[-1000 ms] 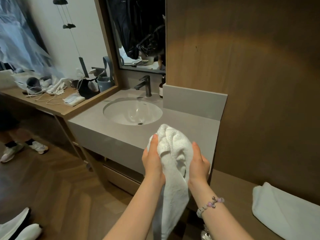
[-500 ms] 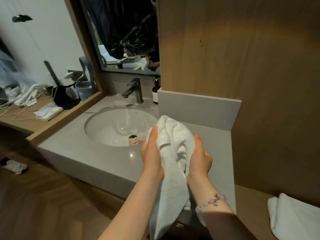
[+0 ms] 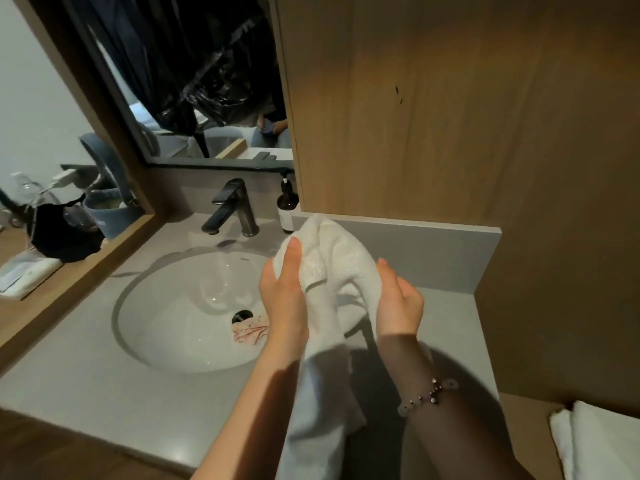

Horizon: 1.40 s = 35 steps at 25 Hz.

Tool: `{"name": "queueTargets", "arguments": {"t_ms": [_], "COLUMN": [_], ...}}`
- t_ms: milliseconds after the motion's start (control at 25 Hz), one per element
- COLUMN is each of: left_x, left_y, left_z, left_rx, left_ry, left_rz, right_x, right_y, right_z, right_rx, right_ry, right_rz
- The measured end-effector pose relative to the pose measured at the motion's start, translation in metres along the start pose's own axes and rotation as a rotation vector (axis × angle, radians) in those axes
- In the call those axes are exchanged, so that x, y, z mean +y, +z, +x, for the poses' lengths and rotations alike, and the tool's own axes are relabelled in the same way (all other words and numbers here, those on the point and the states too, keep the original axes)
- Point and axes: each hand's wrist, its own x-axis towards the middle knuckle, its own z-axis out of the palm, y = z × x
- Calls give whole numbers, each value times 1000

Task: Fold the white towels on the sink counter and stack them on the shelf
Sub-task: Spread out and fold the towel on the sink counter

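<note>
My left grip (image 3: pixel 282 299) and right grip (image 3: pixel 398 306) both clutch the white towel (image 3: pixel 332 265), bunched just right of the sink (image 3: pixel 166 306); soft, limp, light, so I'd hold its corners to fold it

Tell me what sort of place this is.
Likely a hotel-style bathroom vanity: a round white basin sunk in a grey stone counter, a dark metal faucet behind it, and a wood-framed wall mirror above.
</note>
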Motion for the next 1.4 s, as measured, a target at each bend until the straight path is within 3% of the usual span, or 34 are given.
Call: {"name": "queueTargets", "arguments": {"t_ms": [160,400,480,560,680,800,880,960,1120,1400], "left_x": [-1,-17,-8,0,17,27,22,13,2,7], "left_y": [6,-9,-17,-17,2,31,39,39,36,5], "left_z": [29,76,91,107,110,95,94,101,111,131], "left_rx": [-86,-348,-415,-391,-380,-718,-983,-1120,-1072,-590], "left_ry": [63,-192,-197,-52,351,544,489,371,365,467], "left_rz": [119,166,242,419,645,878,1009,1030,1012,850], "right_x": [-4,-7,-12,-17,-23,-26,-28,-28,-29,-27], "right_y": [-5,-10,-8,-5,-2,6,10,11,8,-23], "right_z": [21,39,42,43,45,50,53,56,59,76], "right_rx": [20,-54,-83,-143,-237,-316,-383,-416,-454,-360], "right_ry": [-88,-81,-124,-177,-292,-321,-324,-342,-365,-433], "right_rz": [-70,-86,-104,-148,-264,-297,-284,-261,-358,-768]}}
